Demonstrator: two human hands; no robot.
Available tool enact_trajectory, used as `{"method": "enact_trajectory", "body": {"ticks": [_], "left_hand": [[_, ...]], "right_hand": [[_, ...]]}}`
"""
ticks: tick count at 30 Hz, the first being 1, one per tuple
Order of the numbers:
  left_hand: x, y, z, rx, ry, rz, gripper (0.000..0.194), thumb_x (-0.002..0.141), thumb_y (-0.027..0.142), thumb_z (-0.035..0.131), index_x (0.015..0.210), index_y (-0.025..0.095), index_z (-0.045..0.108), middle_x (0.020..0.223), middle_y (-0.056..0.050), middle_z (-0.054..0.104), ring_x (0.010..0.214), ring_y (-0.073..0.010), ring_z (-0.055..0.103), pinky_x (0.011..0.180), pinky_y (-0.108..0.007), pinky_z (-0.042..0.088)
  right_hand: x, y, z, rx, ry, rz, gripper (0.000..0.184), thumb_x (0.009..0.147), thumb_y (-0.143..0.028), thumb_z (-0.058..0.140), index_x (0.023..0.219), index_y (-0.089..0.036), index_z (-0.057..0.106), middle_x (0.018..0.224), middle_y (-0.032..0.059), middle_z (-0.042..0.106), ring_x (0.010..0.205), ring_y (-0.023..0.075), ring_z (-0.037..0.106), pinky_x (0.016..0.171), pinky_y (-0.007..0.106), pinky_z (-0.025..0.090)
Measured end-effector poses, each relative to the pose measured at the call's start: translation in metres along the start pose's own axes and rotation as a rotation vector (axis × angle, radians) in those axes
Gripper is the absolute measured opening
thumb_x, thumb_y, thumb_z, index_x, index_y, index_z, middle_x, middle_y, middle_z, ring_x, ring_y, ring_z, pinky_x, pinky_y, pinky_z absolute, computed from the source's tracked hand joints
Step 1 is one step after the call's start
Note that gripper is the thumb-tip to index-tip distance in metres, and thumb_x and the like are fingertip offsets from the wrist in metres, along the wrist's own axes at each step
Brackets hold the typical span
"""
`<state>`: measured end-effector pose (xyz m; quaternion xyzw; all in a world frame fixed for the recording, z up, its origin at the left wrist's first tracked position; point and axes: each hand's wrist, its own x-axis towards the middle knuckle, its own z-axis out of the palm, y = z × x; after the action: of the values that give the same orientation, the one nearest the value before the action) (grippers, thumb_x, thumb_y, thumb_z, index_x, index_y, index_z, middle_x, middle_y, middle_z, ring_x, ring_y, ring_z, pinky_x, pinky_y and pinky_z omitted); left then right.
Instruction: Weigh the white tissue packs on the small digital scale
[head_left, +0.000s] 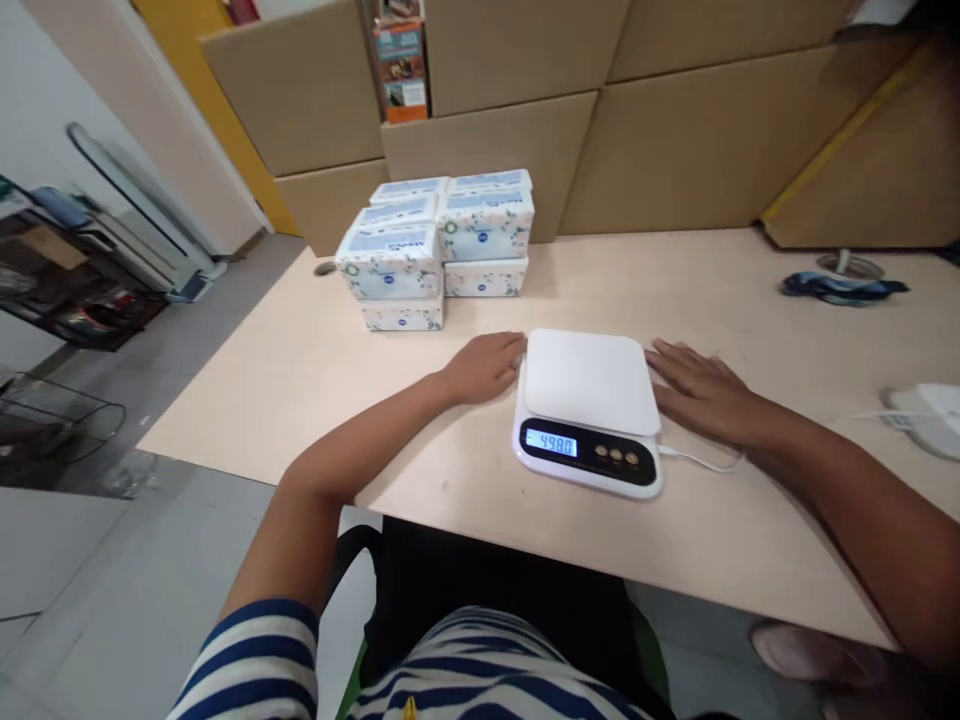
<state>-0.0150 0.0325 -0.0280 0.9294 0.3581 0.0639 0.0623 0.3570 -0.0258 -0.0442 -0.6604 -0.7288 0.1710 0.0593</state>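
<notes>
A white digital kitchen scale (592,385) sits on the pale table in front of me, its platform bare. Its lit display (551,443) seems to read 498.0, beside several round buttons (616,455). My left hand (486,367) rests on the tabletop against the scale's left side, fingers extended and holding nothing. On the other side, my right hand (697,392) lies flat with fingers spread, its fingertips at the scale's right edge. A white cable (701,460) runs from the scale's right side toward my right wrist. Beyond my left hand stand stacked packs of tissues (394,262) with floral wrapping.
Cardboard panels (495,145) line the table's back. A dark blue cloth (844,288) lies near a roll of tape (851,265) at the right. A white object with a cable (930,415) is at the right edge. A dark shelf (67,270) stands left, off the table.
</notes>
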Motion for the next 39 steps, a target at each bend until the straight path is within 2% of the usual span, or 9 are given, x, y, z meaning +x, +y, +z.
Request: {"method": "enact_trajectory", "body": {"ticks": [4, 7, 10, 17, 26, 32, 37, 39], "left_hand": [[-0.003, -0.001, 0.005, -0.005, 0.014, -0.02, 0.061, 0.117, 0.03, 0.041, 0.172, 0.011, 0.055, 0.183, -0.019, 0.054, 0.173, -0.0312, 0.051, 0.144, -0.051, 0.043], [-0.004, -0.001, 0.007, -0.016, 0.037, -0.011, 0.059, 0.117, 0.031, 0.04, 0.171, 0.014, 0.056, 0.183, -0.018, 0.055, 0.171, -0.0311, 0.053, 0.143, -0.052, 0.045], [-0.003, -0.001, 0.006, -0.015, 0.034, -0.003, 0.061, 0.117, 0.031, 0.038, 0.171, 0.01, 0.056, 0.182, -0.019, 0.055, 0.171, -0.0322, 0.054, 0.143, -0.05, 0.044], [-0.003, -0.001, 0.0, -0.008, 0.024, -0.008, 0.063, 0.116, 0.031, 0.039, 0.173, 0.01, 0.054, 0.182, -0.019, 0.055, 0.171, -0.031, 0.053, 0.143, -0.049, 0.044], [-0.001, 0.002, -0.008, -0.028, 0.017, -0.019, 0.064, 0.113, 0.028, 0.039, 0.173, 0.011, 0.054, 0.181, -0.018, 0.057, 0.17, -0.0318, 0.054, 0.142, -0.052, 0.045], [-0.001, 0.001, -0.008, -0.044, 0.027, -0.026, 0.064, 0.114, 0.03, 0.037, 0.172, 0.012, 0.054, 0.183, -0.016, 0.055, 0.171, -0.0327, 0.054, 0.142, -0.053, 0.045], [0.0, 0.0, -0.005, -0.053, 0.037, -0.028, 0.064, 0.114, 0.031, 0.038, 0.174, 0.013, 0.054, 0.183, -0.016, 0.055, 0.172, -0.032, 0.052, 0.144, -0.055, 0.042], [0.0, 0.0, -0.005, -0.057, 0.039, -0.025, 0.065, 0.113, 0.031, 0.037, 0.174, 0.014, 0.054, 0.183, -0.016, 0.055, 0.172, -0.0323, 0.052, 0.144, -0.056, 0.042]], "right_hand": [[0.003, 0.001, 0.005, -0.011, -0.029, 0.009, 0.103, 0.1, -0.08, 0.026, 0.183, -0.022, 0.045, 0.196, 0.0089, 0.024, 0.185, 0.0356, 0.011, 0.153, 0.054, 0.009], [0.001, -0.003, 0.001, -0.006, -0.048, 0.019, 0.106, 0.098, -0.083, 0.03, 0.184, -0.021, 0.044, 0.196, 0.0103, 0.023, 0.185, 0.0365, 0.01, 0.153, 0.056, 0.009], [0.0, -0.005, -0.001, -0.002, -0.03, 0.014, 0.108, 0.097, -0.086, 0.034, 0.183, -0.022, 0.044, 0.196, 0.0112, 0.025, 0.185, 0.0376, 0.012, 0.153, 0.058, 0.011], [0.003, 0.0, 0.002, 0.0, 0.009, -0.021, 0.101, 0.099, -0.086, 0.034, 0.181, -0.029, 0.049, 0.195, 0.0075, 0.032, 0.184, 0.0388, 0.019, 0.151, 0.067, 0.014], [0.002, -0.003, -0.005, -0.009, 0.012, -0.037, 0.099, 0.1, -0.085, 0.033, 0.181, -0.031, 0.049, 0.194, 0.0079, 0.034, 0.183, 0.0396, 0.022, 0.149, 0.071, 0.018], [-0.003, -0.011, -0.012, -0.014, -0.008, -0.004, 0.099, 0.102, -0.081, 0.032, 0.184, -0.027, 0.045, 0.196, 0.0073, 0.029, 0.184, 0.0384, 0.017, 0.15, 0.068, 0.015], [0.0, -0.003, -0.009, 0.011, 0.007, -0.023, 0.105, 0.098, -0.093, 0.033, 0.182, -0.033, 0.048, 0.195, 0.0054, 0.031, 0.184, 0.0402, 0.018, 0.15, 0.071, 0.014], [0.001, 0.001, -0.008, 0.021, 0.02, -0.043, 0.103, 0.098, -0.093, 0.034, 0.181, -0.035, 0.049, 0.195, 0.0048, 0.033, 0.183, 0.0408, 0.02, 0.149, 0.073, 0.014]]}}
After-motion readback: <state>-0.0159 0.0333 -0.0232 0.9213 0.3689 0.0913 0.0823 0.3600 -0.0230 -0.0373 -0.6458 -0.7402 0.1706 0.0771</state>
